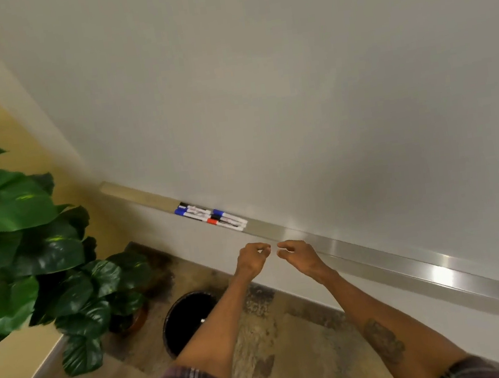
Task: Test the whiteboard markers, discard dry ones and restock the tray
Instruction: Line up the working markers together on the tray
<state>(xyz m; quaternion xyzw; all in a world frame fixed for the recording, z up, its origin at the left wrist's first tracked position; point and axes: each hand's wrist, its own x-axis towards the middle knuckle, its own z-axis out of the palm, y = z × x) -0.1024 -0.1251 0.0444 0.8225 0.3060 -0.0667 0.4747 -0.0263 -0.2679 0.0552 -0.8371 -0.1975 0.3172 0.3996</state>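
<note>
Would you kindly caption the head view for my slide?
Left hand and right hand, both empty, hover before the whiteboard tray near its markers; a black bin stands below.

Several white-barrelled markers (210, 216) with blue, black and red caps lie lengthwise, side by side and touching, toward the left end of the metal tray (378, 263). The tray runs along the bottom edge of the pale whiteboard (292, 88). A round black bin (189, 320) stands on the floor below the tray.

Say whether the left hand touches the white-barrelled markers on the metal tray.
Apart. The head view shows a clear gap between the left hand and the markers.
</note>
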